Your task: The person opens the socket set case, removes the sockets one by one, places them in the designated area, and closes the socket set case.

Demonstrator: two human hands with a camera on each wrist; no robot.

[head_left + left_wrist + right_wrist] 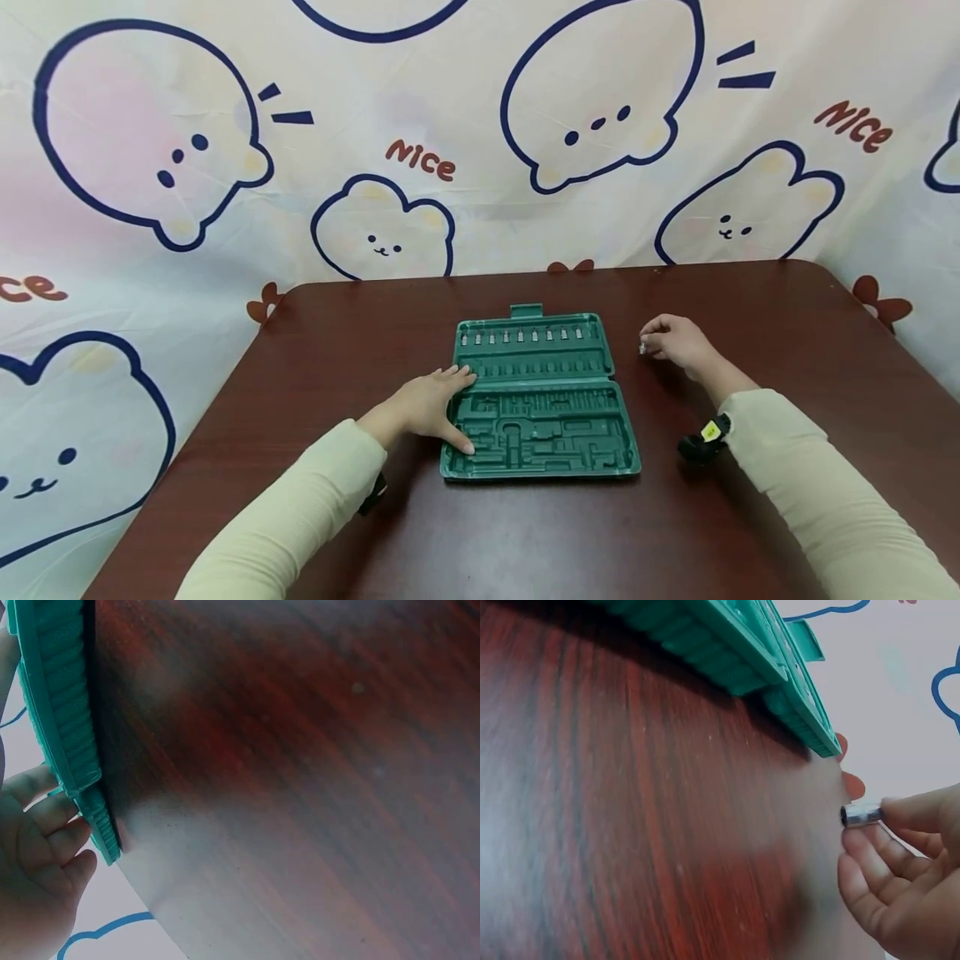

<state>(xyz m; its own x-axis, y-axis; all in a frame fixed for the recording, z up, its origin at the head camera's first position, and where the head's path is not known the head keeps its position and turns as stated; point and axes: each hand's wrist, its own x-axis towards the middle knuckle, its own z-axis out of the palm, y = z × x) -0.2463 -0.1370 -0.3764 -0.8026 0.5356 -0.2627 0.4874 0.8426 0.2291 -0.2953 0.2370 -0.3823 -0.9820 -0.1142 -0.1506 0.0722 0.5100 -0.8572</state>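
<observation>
now socket (pixel 861 815) pinched in right hand (pixel 675 340), right of tool case (pixel 540 400).

Head view looks down and forward from above, taking in the whole counter (pixel 525 542) and the green tray (pixel 540 400) at the middle. Left wrist view skims the counter close beside the tray's left edge; right wrist view sits low at its right, facing the far wall, and both share that tray.

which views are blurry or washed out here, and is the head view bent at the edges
Head view: sharp, evenly lit, table edges bowed by the wide lens. Left wrist view: soft focus, pale glare on the wood near the green tray. Right wrist view: wood smeared and blurred, whitish glare by the right hand, the small metal socket fairly crisp.
</observation>
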